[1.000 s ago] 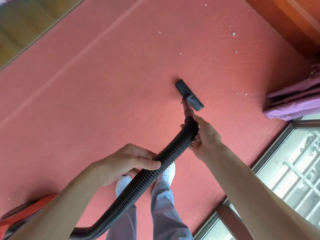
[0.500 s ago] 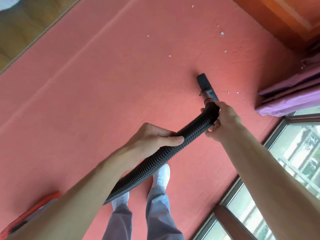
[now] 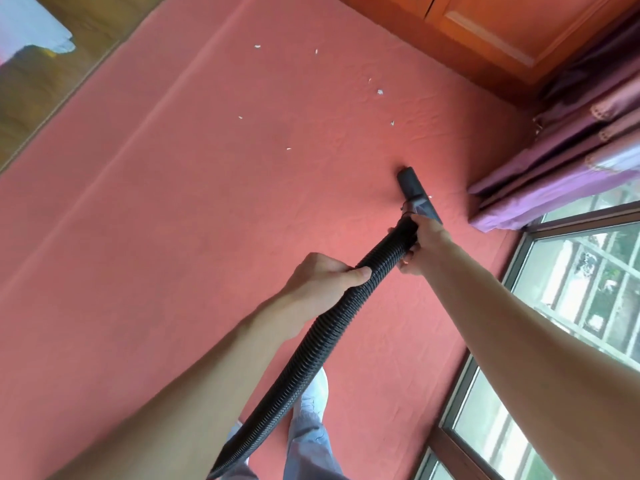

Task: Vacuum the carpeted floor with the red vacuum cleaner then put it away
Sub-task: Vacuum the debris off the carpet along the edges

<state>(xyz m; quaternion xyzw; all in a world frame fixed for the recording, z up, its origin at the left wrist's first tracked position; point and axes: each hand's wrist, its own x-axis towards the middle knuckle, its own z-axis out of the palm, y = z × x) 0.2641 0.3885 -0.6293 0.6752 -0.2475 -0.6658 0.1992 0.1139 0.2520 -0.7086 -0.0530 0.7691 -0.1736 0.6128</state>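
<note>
A black ribbed vacuum hose (image 3: 332, 327) runs from the bottom of the view up to a dark floor nozzle (image 3: 414, 188) lying on the red carpet (image 3: 173, 237). My left hand (image 3: 322, 275) grips the hose partway along. At the hose's upper end my right hand (image 3: 422, 247) holds it just behind the nozzle. Several small white scraps (image 3: 380, 92) lie on the carpet beyond the nozzle. The red vacuum body is out of view.
Purple curtains (image 3: 554, 174) hang to the floor right of the nozzle. A glass window with a wooden frame (image 3: 491, 348) runs along the right. An orange wooden cabinet (image 3: 485, 32) stands at the back. Wooden floor (image 3: 52, 91) borders the carpet at far left.
The nozzle has slid to the right, toward the curtains, both hands moving with the hose. The red vacuum body at lower left has left the view.
</note>
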